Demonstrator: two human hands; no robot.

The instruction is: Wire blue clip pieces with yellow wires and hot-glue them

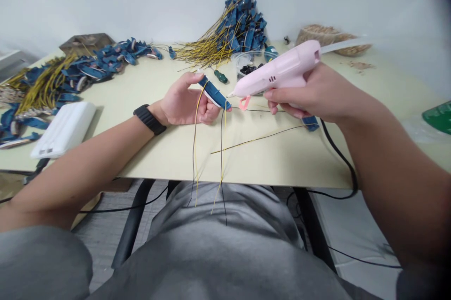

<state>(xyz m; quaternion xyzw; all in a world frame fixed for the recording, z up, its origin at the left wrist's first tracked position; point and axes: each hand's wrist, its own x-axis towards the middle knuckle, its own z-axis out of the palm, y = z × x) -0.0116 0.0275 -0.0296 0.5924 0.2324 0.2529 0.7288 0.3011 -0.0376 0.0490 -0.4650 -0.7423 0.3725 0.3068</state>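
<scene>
My left hand is closed on a blue strip piece with thin yellow and black wires hanging down over the table edge. My right hand grips a pink glue gun. Its nozzle touches the lower end of the blue piece. A black watch sits on my left wrist. A loose yellow-black wire lies on the table below the gun.
Heaps of blue pieces with yellow wires lie at the left and at the back. A white box rests near the left edge. A small clear container, a woven basket and the gun's black cord are nearby.
</scene>
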